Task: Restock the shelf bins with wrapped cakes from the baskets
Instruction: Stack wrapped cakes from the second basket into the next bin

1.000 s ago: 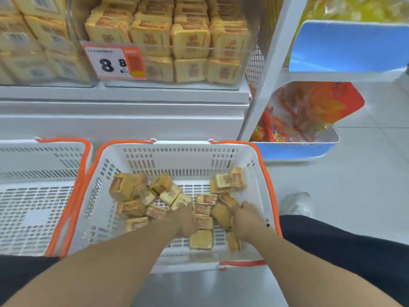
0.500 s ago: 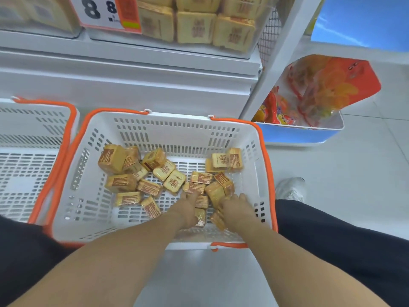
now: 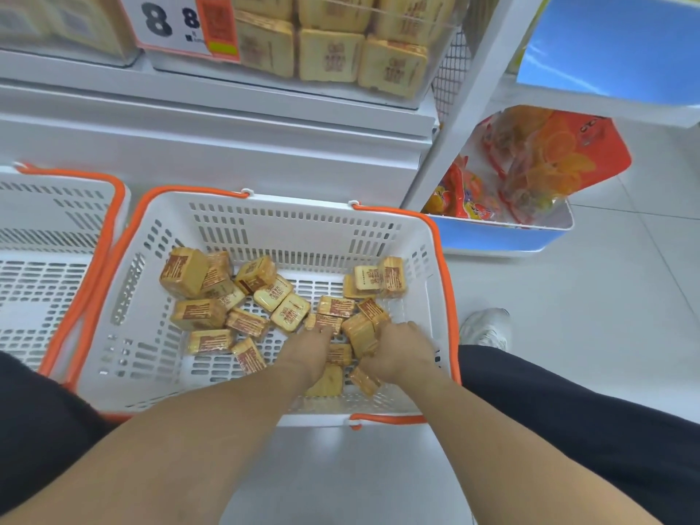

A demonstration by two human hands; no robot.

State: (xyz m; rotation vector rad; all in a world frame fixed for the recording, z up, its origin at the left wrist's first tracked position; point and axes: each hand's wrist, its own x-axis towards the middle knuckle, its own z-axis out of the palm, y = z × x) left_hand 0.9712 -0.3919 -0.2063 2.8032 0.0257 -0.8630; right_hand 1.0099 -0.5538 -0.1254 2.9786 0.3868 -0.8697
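Observation:
Several wrapped cakes (image 3: 197,314), yellow with red print, lie loose in a white basket (image 3: 303,229) with orange handles on the floor. Both my hands are down in its near right part. My left hand (image 3: 310,348) has its fingers curled over a cake (image 3: 324,322), with more cakes beneath the palm. My right hand (image 3: 401,350) grips a tilted cake (image 3: 360,333) between thumb and fingers. Above, a clear shelf bin (image 3: 443,43) is stacked with the same cakes (image 3: 329,54).
A second white basket (image 3: 49,221) stands to the left, touching the first, with nothing visible inside. A price tag (image 3: 182,24) hangs on the bin front. Right of the shelf post, a blue tub (image 3: 507,238) holds orange snack bags. My shoe (image 3: 486,329) is beside the basket.
My view has dropped toward the basket. Both hands have stayed in the near right part and drawn the cakes there closer together.

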